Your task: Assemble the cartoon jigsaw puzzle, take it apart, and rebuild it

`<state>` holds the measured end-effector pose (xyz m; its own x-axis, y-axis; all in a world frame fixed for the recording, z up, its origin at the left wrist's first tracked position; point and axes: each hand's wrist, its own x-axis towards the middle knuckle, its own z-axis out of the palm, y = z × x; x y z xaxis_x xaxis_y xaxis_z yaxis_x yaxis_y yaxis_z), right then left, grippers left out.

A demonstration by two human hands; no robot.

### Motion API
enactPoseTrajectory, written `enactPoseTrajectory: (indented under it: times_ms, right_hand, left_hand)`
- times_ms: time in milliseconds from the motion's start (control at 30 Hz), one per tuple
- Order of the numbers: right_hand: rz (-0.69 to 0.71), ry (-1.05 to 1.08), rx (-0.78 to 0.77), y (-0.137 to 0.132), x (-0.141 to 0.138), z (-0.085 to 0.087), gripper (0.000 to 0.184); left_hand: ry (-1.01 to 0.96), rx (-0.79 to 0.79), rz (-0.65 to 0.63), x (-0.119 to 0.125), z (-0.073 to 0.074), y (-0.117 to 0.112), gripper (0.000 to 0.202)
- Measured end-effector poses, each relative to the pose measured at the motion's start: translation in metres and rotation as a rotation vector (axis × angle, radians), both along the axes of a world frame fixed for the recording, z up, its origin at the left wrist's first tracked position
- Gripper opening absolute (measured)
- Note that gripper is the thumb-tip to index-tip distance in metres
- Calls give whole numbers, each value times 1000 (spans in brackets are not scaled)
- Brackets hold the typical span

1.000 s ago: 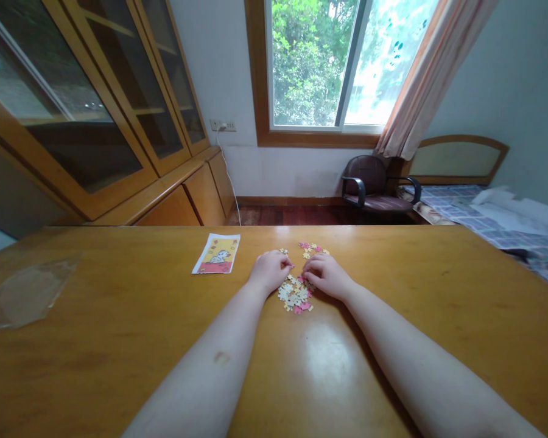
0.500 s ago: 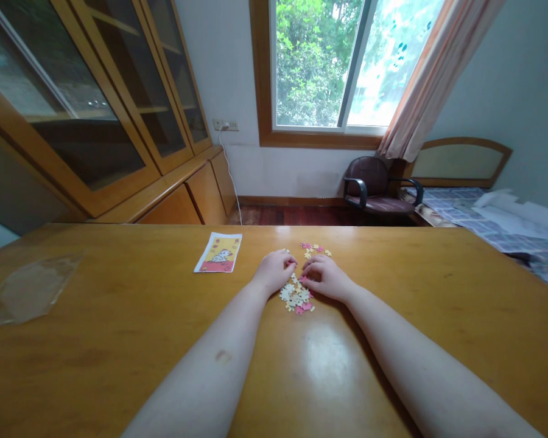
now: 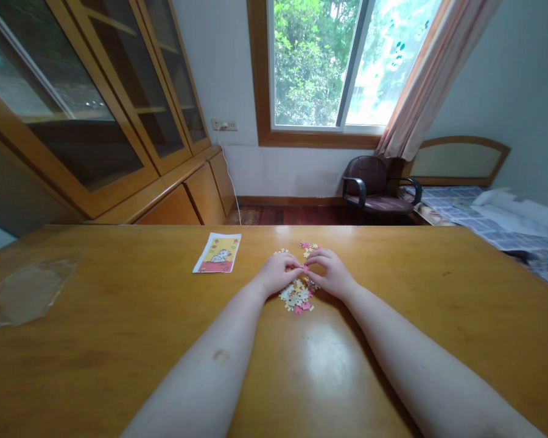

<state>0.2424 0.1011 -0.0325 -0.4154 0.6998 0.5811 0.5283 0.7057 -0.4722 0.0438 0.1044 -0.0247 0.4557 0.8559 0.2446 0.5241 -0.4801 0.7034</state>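
Between my two hands is a pink jigsaw piece, with the fingertips of both hands closed on it. My left hand pinches it from the left. My right hand grips its other side, thumb and fingers together. Just below them lies a pile of jigsaw pieces, white, yellow and pink, many face down. Beyond my right hand sits a smaller group of pink and yellow pieces, partly hidden by that hand. A few pale pieces show behind my left hand.
A picture card with a white animal on yellow and pink lies left of my hands on the wooden table. A clear plastic bag rests at the far left. Past the table's far edge stands an office chair.
My hands have come closer together, and their fingertips now meet on a pink piece. My right hand has shifted slightly, covering more of the far group while pieces behind my left hand show more.
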Motion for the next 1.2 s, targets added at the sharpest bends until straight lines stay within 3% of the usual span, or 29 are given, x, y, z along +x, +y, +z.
enactPoseTrajectory:
  times_ms: [233,667,900,1200]
  right_hand:
    - [-9,-13,14,-1,1,0,10]
    - [11,-34,-64,5,2,-9,10]
    - [71,25,-123,3,1,-4,12]
    - [81,110,-219,3,1,-3,18]
  left_hand:
    - [-25,-30,27,0,-1,1,18]
    - [59,56,38,-2,-4,3,20]
    - [5,-7,38,-2,-2,1,25]
    - [6,-11,37,-1,2,0,17]
